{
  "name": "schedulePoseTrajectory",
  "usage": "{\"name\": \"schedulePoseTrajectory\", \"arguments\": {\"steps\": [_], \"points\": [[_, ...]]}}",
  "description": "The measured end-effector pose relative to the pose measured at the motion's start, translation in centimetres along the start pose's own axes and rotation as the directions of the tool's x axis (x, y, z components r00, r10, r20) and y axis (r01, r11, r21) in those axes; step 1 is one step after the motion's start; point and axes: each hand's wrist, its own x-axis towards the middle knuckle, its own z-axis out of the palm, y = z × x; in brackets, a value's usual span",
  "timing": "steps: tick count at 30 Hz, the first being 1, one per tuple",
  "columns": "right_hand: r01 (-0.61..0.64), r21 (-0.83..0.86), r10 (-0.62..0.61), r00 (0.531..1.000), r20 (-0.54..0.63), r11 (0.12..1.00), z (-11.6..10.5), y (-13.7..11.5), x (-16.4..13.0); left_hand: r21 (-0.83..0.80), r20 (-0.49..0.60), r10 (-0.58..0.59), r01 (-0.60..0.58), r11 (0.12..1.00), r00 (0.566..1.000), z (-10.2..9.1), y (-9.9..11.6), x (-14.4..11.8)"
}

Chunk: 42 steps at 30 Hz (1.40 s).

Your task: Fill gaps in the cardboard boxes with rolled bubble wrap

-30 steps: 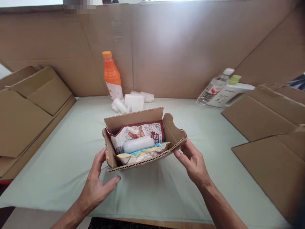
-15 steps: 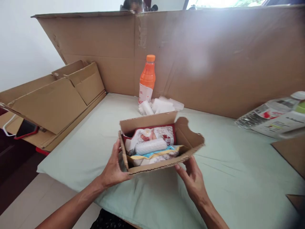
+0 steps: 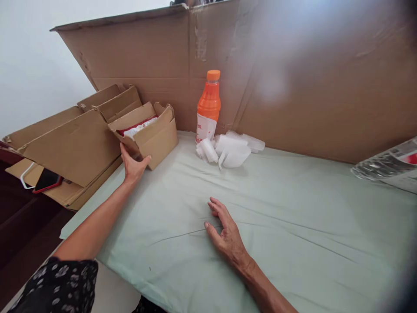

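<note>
My left hand (image 3: 133, 166) grips the near end of a small open cardboard box (image 3: 159, 141), thumb on one side and fingers on the other. The box stands at the far left of the cloth, against a larger cardboard carton (image 3: 71, 145). Inside it a red and white packet (image 3: 140, 127) shows at the top; the rest of its contents is hidden. Over the pale green cloth (image 3: 280, 243) my right hand (image 3: 226, 232) holds nothing, its thumb and fingers apart. White plastic rolls (image 3: 234, 150) lie beyond it, beside an orange-capped bottle (image 3: 208, 106).
A tall cardboard panel (image 3: 293, 100) closes off the back. At the right edge lies a clear plastic bottle (image 3: 387, 163), partly out of view. A red-edged phone-like object (image 3: 48, 180) and a white loop (image 3: 26, 176) sit by the left carton.
The small box has moved from in front of me to the far left, beside the larger carton, with my left hand on it. My right hand has let go of it. The view has shifted.
</note>
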Motion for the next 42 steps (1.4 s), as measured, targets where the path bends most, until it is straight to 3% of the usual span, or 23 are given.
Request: {"name": "schedulePoseTrajectory", "arguments": {"steps": [4,9,15,19,23,27,30,32,34,36,38,40,41,42], "points": [[0.052,-0.063,-0.051,0.999,0.02,0.997,0.1,0.2,-0.1,0.094,-0.088,-0.072,0.081,0.992,0.993,3.6,0.2,3.6],[0.072,-0.065,-0.07,0.997,0.038,0.995,0.0,-0.3,-0.2,0.149,-0.038,-0.104,0.108,0.983,0.994,4.9,-0.7,4.1],[0.114,-0.054,-0.113,0.993,0.031,0.992,0.0,-0.1,0.0,0.193,0.055,-0.095,0.083,0.978,0.994,4.4,-2.5,-0.4],[0.078,-0.05,-0.076,0.996,0.047,0.996,0.4,-0.3,0.3,0.224,0.215,-0.059,0.009,0.975,0.975,3.0,-1.0,-4.3],[0.017,-0.065,-0.01,0.995,0.099,0.998,1.1,-1.9,0.1,0.194,0.397,-0.017,-0.065,0.979,0.918,1.0,1.8,-8.8],[-0.036,-0.155,0.051,0.995,0.091,0.987,-0.6,-2.7,0.1,0.324,0.576,0.078,-0.315,0.892,0.814,0.4,2.4,-12.3],[-0.041,-0.37,0.046,0.999,0.006,0.928,-5.4,-3.9,-1.3,0.246,0.68,0.182,-0.454,0.856,0.711,0.7,3.0,-15.2],[-0.096,-0.59,0.031,0.992,-0.12,0.802,-10.3,-5.0,-3.4,0.143,0.717,0.277,-0.523,0.84,0.64,0.8,3.9,-17.4],[-0.223,-0.644,0.049,0.96,-0.277,0.732,-16.2,-5.9,-6.2,0.042,0.716,0.371,-0.568,0.822,0.591,0.8,4.9,-19.5],[-0.343,-0.661,0.04,0.902,-0.429,0.668,-22.5,-6.4,-9.3,-0.047,0.7,0.456,-0.602,0.797,0.549,1.0,5.9,-21.4],[-0.474,-0.658,0.001,0.811,-0.584,0.585,-28.6,-6.5,-12.7,-0.114,0.688,0.518,-0.629,0.769,0.508,1.3,6.9,-23.0],[-0.658,-0.677,-0.076,0.696,-0.714,0.33,-34.0,-6.1,-16.2,-0.149,0.686,0.546,-0.642,0.752,0.481,1.7,7.8,-24.3],[-0.708,-0.662,-0.087,0.664,-0.743,0.247,-36.3,-5.8,-17.9,-0.155,0.69,0.549,-0.645,0.748,0.471,1.8,8.2,-24.7],[-0.734,-0.643,-0.116,0.635,-0.764,0.218,-38.2,-5.3,-19.4,-0.156,0.694,0.549,-0.647,0.746,0.465,2.0,8.6,-25.1]]}}
